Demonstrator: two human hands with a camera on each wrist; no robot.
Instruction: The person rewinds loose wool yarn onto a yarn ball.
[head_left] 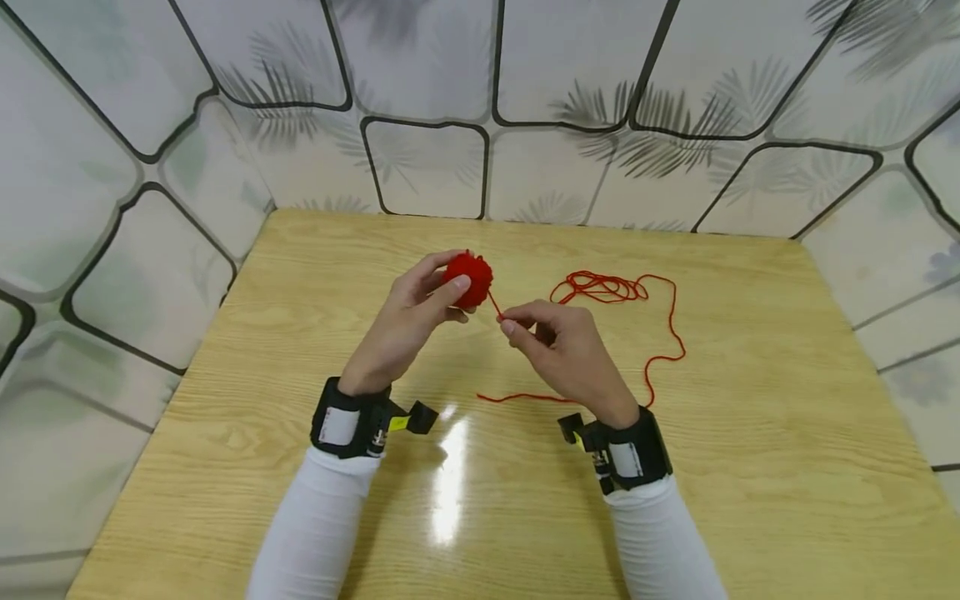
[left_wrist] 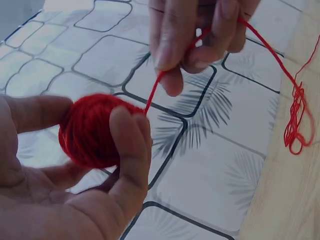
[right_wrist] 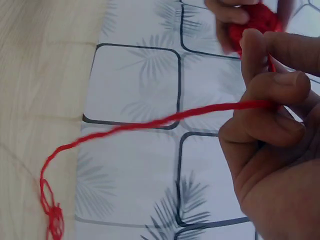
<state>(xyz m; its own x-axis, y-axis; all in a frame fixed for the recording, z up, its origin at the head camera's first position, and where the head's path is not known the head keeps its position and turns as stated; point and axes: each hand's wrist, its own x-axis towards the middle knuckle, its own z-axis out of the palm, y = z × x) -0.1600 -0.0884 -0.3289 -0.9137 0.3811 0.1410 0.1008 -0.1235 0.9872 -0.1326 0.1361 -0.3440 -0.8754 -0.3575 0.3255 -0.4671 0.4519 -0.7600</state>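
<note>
Left hand (head_left: 405, 317) grips red yarn ball (head_left: 474, 275); right hand (head_left: 570, 350) pinches its strand (right_wrist: 175, 117)

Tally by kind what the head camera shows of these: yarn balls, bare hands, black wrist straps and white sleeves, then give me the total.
Red yarn ball: 1
Bare hands, left hand and right hand: 2
Black wrist straps: 2
White sleeves: 2
Total: 7

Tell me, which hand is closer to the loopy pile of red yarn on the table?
Right. The right hand is just this side of the pile, pinching a strand; the left hand is farther off, to the pile's left, holding the ball.
</note>
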